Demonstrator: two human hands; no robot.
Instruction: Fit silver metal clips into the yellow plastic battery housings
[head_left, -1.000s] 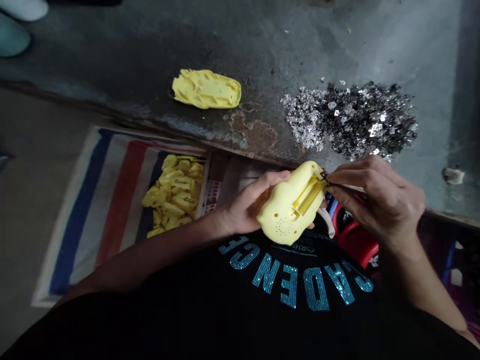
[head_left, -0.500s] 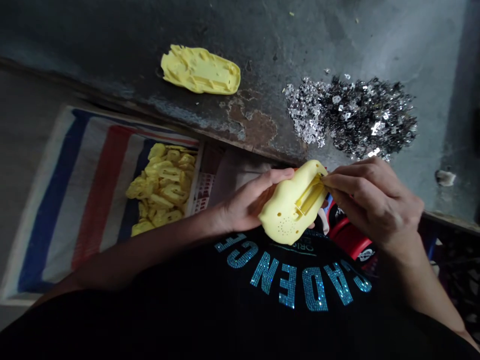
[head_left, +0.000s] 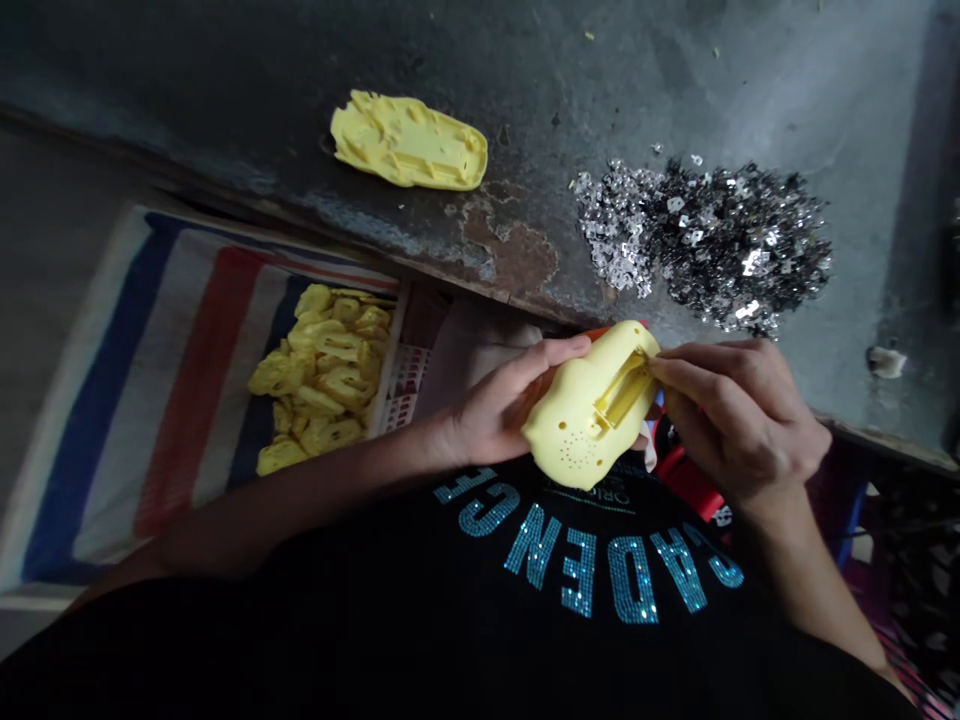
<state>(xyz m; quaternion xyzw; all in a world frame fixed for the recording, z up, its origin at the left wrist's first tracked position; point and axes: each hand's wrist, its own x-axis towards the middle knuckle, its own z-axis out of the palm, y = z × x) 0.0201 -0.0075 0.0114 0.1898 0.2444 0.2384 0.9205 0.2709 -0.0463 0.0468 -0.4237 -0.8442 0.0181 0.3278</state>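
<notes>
A pale yellow plastic shell [head_left: 570, 410] with a long open slot, small round holes and a ring of tiny perforations is held in front of my chest. My left hand [head_left: 502, 400] grips it from the left, thumb along its upper edge and the other fingers hidden behind. At the upper right end of the slot, my right hand [head_left: 735, 410] has thumb and forefinger pinched together; whatever is between them is too small or hidden to make out. Beyond it lies a heap of small shiny metal clips [head_left: 742, 240] on the dark worktop [head_left: 570, 60].
Another yellow shell part [head_left: 412, 142], inner side up, rests on the worktop at the upper left. Below the worktop's edge, several yellow pieces [head_left: 330, 370] lie piled on a striped woven sheet [head_left: 180, 380]. A small whitish lump [head_left: 887, 361] sits at the right.
The shell has shifted slightly right in view. My right hand has come a little left, its pinched fingertips staying at the slot's upper end.
</notes>
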